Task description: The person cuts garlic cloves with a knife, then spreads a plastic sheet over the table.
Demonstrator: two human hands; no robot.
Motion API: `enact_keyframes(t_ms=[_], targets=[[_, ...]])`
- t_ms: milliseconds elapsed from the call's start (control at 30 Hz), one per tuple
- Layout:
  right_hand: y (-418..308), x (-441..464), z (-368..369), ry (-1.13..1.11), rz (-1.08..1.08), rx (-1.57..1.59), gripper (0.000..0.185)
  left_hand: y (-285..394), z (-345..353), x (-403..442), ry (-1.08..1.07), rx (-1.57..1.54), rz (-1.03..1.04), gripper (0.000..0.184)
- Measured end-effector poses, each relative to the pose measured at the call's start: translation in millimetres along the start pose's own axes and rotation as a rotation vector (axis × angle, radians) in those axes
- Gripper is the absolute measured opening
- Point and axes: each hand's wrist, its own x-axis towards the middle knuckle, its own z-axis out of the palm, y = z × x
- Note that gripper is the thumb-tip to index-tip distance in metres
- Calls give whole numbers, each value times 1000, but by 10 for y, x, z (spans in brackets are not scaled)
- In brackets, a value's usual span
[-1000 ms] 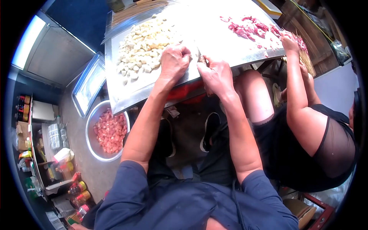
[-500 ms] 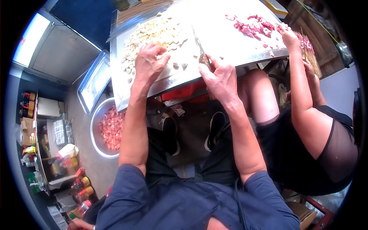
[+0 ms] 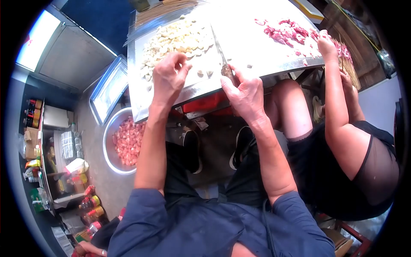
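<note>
My right hand point(image 3: 246, 92) grips the dark handle of a knife point(image 3: 219, 49), its long blade pointing away from me over the metal table point(image 3: 244, 47). My left hand point(image 3: 170, 79) hovers at the near side of a pile of pale cream pieces point(image 3: 180, 37). Its fingers are curled with thumb and forefinger close together; whatever they may hold is hidden. I cannot tell whether the pieces are garlic cloves or cut fat. A few lie loose between my left hand and the knife.
A person sits at right, hands by red meat point(image 3: 289, 32) and skewers point(image 3: 353, 75). Thin sticks point(image 3: 165, 13) lie at the table's far left. On the floor are a metal bowl point(image 3: 107, 150) of diced pink meat and a clear lid point(image 3: 107, 92). Bottles point(image 3: 90, 205) stand at lower left.
The view has shifted slightly. My left hand has drawn back a little from the pile toward me, fingers more curled. My right hand keeps the knife in nearly the same place.
</note>
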Motion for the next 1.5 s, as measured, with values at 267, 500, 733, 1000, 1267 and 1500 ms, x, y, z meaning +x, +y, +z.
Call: enact_keyframes(t_ms=[267,500,733,1000,1267,1500], targets=[[-217,-238,143,-179,71,149,28,-165,135,-561,60,-31,69,11],[-202,-309,243,-232,19,42,21,-39,210,-561,124,-205,-157,4],[-189,-315,264,-241,-14,0,16,-100,285,-536,143,-145,-142,4],[-174,-333,257,-245,-49,-21,16,-92,330,-532,175,-146,-112,3],[-200,-336,274,-273,-59,-90,15,-78,364,-507,189,-127,-72,6],[-211,-228,372,-304,-29,-170,21,-79,346,-508,168,-134,-64,5]])
